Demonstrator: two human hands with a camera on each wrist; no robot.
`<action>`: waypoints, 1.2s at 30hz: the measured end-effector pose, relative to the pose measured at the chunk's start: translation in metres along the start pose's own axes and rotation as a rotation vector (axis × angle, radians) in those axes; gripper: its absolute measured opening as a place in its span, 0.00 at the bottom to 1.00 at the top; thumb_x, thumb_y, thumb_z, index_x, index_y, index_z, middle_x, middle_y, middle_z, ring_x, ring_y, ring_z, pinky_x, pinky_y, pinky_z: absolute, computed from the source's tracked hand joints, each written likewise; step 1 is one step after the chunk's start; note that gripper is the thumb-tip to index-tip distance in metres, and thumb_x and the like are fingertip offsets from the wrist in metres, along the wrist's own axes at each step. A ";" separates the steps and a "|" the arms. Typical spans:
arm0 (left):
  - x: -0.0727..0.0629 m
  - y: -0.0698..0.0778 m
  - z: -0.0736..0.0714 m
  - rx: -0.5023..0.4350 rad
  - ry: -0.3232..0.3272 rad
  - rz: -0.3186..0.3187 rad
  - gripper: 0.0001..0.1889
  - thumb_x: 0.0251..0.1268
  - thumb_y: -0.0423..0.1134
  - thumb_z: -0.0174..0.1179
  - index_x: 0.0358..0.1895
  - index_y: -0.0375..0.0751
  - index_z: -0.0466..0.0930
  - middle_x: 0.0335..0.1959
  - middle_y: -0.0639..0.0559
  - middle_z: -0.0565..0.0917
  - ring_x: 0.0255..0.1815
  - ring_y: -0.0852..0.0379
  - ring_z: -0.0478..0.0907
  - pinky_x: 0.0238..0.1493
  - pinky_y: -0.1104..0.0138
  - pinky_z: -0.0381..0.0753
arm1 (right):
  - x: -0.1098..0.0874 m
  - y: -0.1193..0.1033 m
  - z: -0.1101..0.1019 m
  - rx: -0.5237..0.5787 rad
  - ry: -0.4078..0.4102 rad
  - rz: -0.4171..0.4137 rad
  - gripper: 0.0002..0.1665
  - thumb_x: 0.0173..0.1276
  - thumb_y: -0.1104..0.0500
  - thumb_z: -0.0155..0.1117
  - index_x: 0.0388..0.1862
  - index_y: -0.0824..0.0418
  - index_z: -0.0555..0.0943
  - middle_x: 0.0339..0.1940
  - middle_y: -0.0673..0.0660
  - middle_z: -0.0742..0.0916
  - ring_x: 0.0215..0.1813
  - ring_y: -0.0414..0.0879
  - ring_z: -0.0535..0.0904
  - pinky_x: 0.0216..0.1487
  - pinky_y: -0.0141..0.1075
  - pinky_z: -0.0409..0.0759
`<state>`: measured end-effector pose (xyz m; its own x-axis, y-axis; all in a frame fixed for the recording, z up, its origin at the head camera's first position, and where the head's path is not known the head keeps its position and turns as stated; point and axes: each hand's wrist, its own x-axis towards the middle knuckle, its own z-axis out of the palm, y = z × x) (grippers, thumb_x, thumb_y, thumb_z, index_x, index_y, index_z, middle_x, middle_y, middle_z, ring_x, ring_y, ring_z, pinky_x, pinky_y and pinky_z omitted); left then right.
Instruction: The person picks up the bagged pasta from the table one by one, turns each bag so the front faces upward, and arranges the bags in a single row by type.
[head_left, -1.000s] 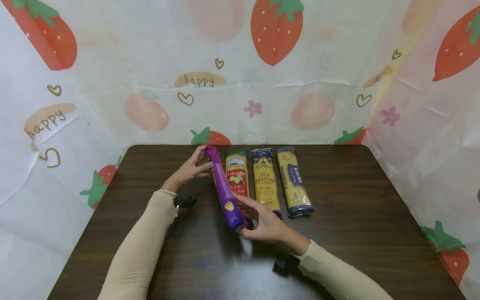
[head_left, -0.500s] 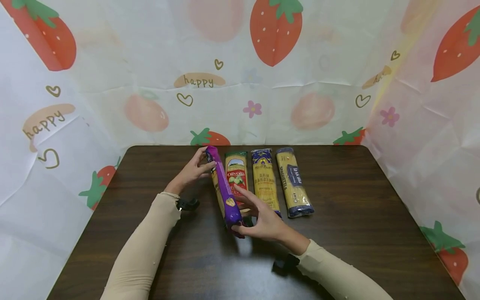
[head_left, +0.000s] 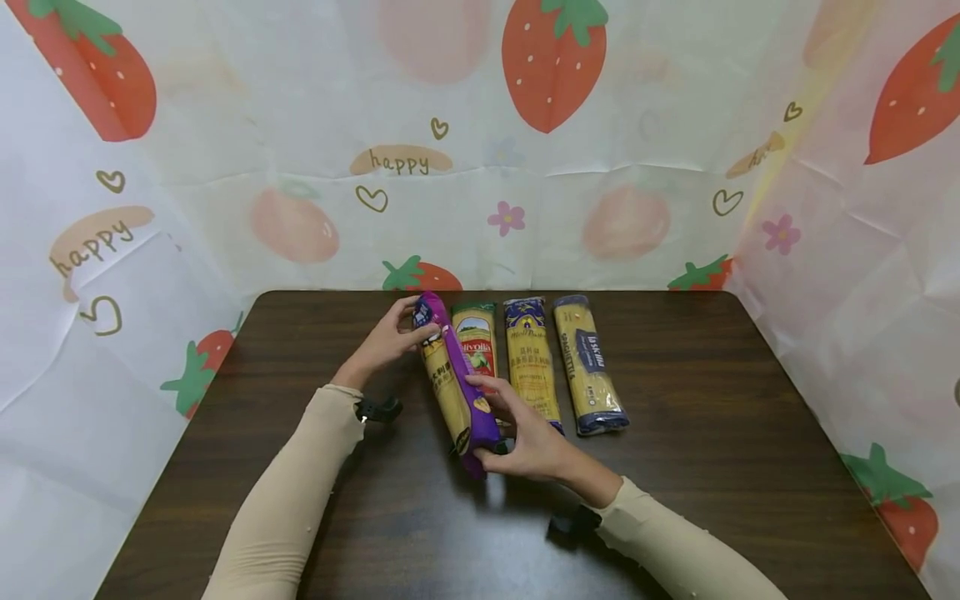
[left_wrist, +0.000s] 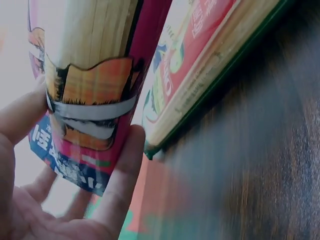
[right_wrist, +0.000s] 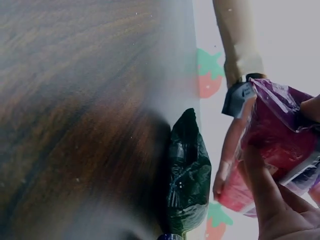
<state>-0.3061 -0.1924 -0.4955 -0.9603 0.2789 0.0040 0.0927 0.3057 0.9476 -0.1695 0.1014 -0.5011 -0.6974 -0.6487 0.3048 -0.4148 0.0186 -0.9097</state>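
A purple packet of spaghetti [head_left: 448,383] is held at a slant by both hands, its yellow window facing up and leftward. At its far end, my left hand [head_left: 386,340] pinches the packet between thumb and fingers; the left wrist view shows this grip on the packet's printed end [left_wrist: 92,107]. Around the near end, my right hand [head_left: 528,437] has its thumb and fingers, also seen gripping the crimson side [right_wrist: 280,135] in the right wrist view. Partly hidden behind it lies a red-and-green Olivoilà pasta packet [head_left: 475,333].
To the right on the dark wooden table [head_left: 712,433] lie a blue-topped yellow spaghetti packet [head_left: 530,358] and a La Sicilia spaghetti packet [head_left: 588,362]. A strawberry-print curtain [head_left: 465,108] stands behind the table and along both sides.
The purple packet has rolled in the hands, from its narrow purple side to its yellow windowed face. Its near end has shifted slightly right. The other packets stay where they were.
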 end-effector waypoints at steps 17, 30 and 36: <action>-0.007 -0.006 -0.006 -0.291 -0.088 -0.082 0.35 0.87 0.46 0.55 0.87 0.47 0.50 0.76 0.28 0.63 0.76 0.34 0.67 0.81 0.43 0.63 | -0.001 0.000 0.003 0.206 0.099 0.066 0.52 0.66 0.71 0.72 0.84 0.55 0.58 0.73 0.70 0.78 0.61 0.51 0.85 0.50 0.47 0.91; -0.012 0.002 -0.011 -0.353 -0.162 -0.109 0.40 0.87 0.42 0.55 0.88 0.64 0.39 0.74 0.29 0.66 0.54 0.41 0.85 0.55 0.50 0.88 | 0.002 -0.001 0.002 0.235 0.111 0.064 0.52 0.69 0.70 0.73 0.85 0.56 0.58 0.77 0.69 0.75 0.67 0.53 0.82 0.53 0.47 0.90; -0.013 -0.001 -0.010 -0.330 -0.103 -0.107 0.43 0.84 0.40 0.59 0.89 0.61 0.41 0.74 0.31 0.69 0.60 0.44 0.81 0.54 0.55 0.86 | 0.004 -0.005 0.000 0.110 0.102 0.086 0.53 0.66 0.69 0.79 0.85 0.58 0.63 0.82 0.63 0.70 0.79 0.60 0.71 0.71 0.41 0.79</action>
<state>-0.2963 -0.2059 -0.4936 -0.9271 0.3562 -0.1169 -0.1127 0.0327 0.9931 -0.1702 0.0984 -0.4959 -0.7854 -0.5678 0.2464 -0.2883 -0.0168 -0.9574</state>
